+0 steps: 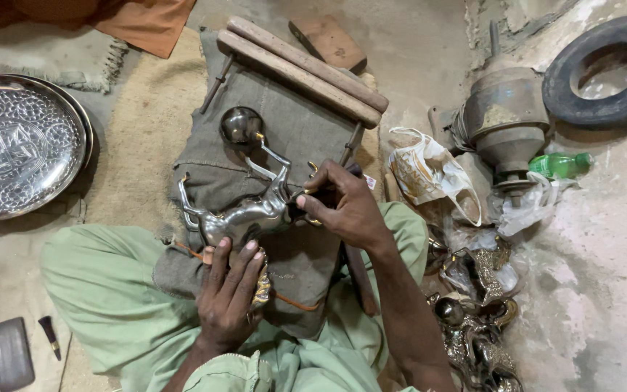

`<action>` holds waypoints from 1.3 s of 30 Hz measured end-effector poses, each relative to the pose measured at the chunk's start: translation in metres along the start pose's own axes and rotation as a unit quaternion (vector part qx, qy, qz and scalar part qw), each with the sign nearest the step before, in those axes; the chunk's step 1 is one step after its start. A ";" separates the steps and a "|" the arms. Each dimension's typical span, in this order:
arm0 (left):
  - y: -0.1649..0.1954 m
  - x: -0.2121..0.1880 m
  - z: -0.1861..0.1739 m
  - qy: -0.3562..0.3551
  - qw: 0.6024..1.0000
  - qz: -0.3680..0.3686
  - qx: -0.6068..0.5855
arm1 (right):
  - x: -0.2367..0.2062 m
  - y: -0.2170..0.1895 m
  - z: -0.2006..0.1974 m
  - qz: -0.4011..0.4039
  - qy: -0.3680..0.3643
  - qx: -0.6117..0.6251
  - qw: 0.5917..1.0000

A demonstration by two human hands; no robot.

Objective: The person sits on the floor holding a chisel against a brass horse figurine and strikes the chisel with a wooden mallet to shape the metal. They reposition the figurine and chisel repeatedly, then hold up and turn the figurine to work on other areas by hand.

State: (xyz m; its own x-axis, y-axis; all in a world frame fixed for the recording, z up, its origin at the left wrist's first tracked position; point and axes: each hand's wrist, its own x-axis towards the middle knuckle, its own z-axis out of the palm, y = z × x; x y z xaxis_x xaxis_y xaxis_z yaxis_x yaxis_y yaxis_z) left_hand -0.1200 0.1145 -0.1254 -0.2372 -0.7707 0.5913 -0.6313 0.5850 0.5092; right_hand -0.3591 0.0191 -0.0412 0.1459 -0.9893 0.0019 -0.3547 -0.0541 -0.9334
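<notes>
— Well, lying where, exactly?

— Across the burlap-covered wooden stand [284,131], over the lap: silver animal figurine [252,214], on its side, polished ball end pointing far, base end near.

— Held how?

— Gripped at the near end by the left hand [230,290], fingers [250,250] curled over the base and pressing it into the cloth. Met from the right by the right hand [342,203], fingertips [306,199] pinched tight at the flank, on something too small to make out.

— And round about?

— Embossed silver tray [16,145] at far left, well apart. Dark block [10,353] and small tool [50,337] near left on the mat. Crumpled plastic bag [429,174] just right of the stand, then a dented metal vessel [506,120], green plastic bottle [560,165] and old tyre [604,72] farther right. Heap of brass figurines [473,319] near right, beside the knee.

— Likely trouble?

— Probably a slip. Smooth, curved metal on soft cloth, pinned at one end only; too hard a push from the right, and possibly a twist or skid towards the left. Also the thin legs and neck, sticking out unsupported: bent, perhaps, under a careless press. Maybe a scratch across the polish through a sideways jerk of the pinched fingers. Finally a tilt of the stand on the lap, and a roll off the right edge into the heap.
</notes>
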 end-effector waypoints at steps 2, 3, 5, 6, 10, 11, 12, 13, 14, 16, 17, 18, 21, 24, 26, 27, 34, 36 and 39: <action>0.002 0.001 -0.001 -0.001 1.000 -0.002 -0.001 | -0.001 0.001 0.000 0.030 0.002 -0.012 0.999; 0.002 0.002 -0.001 0.006 1.000 0.003 0.001 | -0.001 0.002 0.000 0.021 0.003 -0.001 1.000; 0.003 0.003 -0.003 0.011 1.000 0.005 -0.001 | -0.002 0.003 -0.001 0.008 0.006 0.021 1.000; 0.003 0.004 -0.004 0.010 1.000 0.003 -0.004 | -0.003 0.004 -0.001 0.009 0.001 0.025 1.000; 0.003 0.008 -0.008 0.003 1.000 -0.005 -0.012 | -0.005 0.009 -0.003 -0.019 -0.027 0.068 0.997; 0.004 0.009 -0.009 0.004 1.000 -0.006 -0.014 | -0.006 0.011 -0.003 -0.032 -0.036 0.087 0.995; 0.006 0.011 -0.010 0.005 1.000 -0.006 -0.016 | -0.006 0.013 -0.004 -0.029 -0.035 0.088 0.995; 0.007 0.012 -0.010 0.007 1.000 -0.005 -0.017 | -0.006 0.014 -0.004 -0.029 -0.034 0.089 0.995; 0.009 0.014 -0.012 0.006 1.000 -0.008 -0.020 | -0.007 0.015 -0.004 -0.025 -0.033 0.091 0.995; 0.012 0.019 -0.014 0.007 1.000 -0.013 -0.025 | -0.007 0.016 -0.004 -0.060 -0.038 0.097 0.993; 0.014 0.021 -0.015 0.012 1.000 -0.012 -0.024 | -0.009 0.015 -0.004 -0.076 -0.040 0.101 0.991; 0.017 0.023 -0.017 0.016 1.000 -0.012 -0.023 | -0.011 0.013 -0.004 -0.084 -0.028 0.124 0.988; 0.023 0.031 -0.024 0.022 0.999 -0.022 -0.028 | -0.023 0.002 0.000 -0.122 0.029 0.163 0.979; 0.028 0.039 -0.028 0.030 0.999 -0.027 -0.027 | -0.038 -0.015 0.007 -0.181 0.111 0.067 0.975; 0.030 0.044 -0.029 0.037 0.998 -0.023 -0.038 | -0.044 -0.025 0.012 -0.219 0.135 -0.085 0.963; 0.031 0.047 -0.029 0.040 0.998 -0.020 -0.052 | -0.044 -0.029 0.015 -0.227 0.152 -0.103 0.956; 0.034 0.062 -0.030 0.069 0.994 -0.013 -0.087 | -0.025 -0.043 0.024 -0.215 0.240 -0.154 0.934; 0.036 0.064 -0.033 0.054 0.994 -0.022 -0.088 | -0.022 -0.043 0.024 -0.211 0.247 -0.168 0.931; 0.038 0.065 -0.034 0.054 0.994 -0.018 -0.090 | -0.018 -0.041 0.022 -0.204 0.251 -0.182 0.928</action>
State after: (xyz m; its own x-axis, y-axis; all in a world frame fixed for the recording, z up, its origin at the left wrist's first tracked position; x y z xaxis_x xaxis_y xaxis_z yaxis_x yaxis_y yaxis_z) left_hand -0.1347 0.0949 -0.0463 -0.1297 -0.7656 0.6301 -0.4926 0.6013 0.6291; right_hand -0.3270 0.0424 -0.0111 -0.0802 -0.8098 0.5813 -0.6670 -0.3898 -0.6350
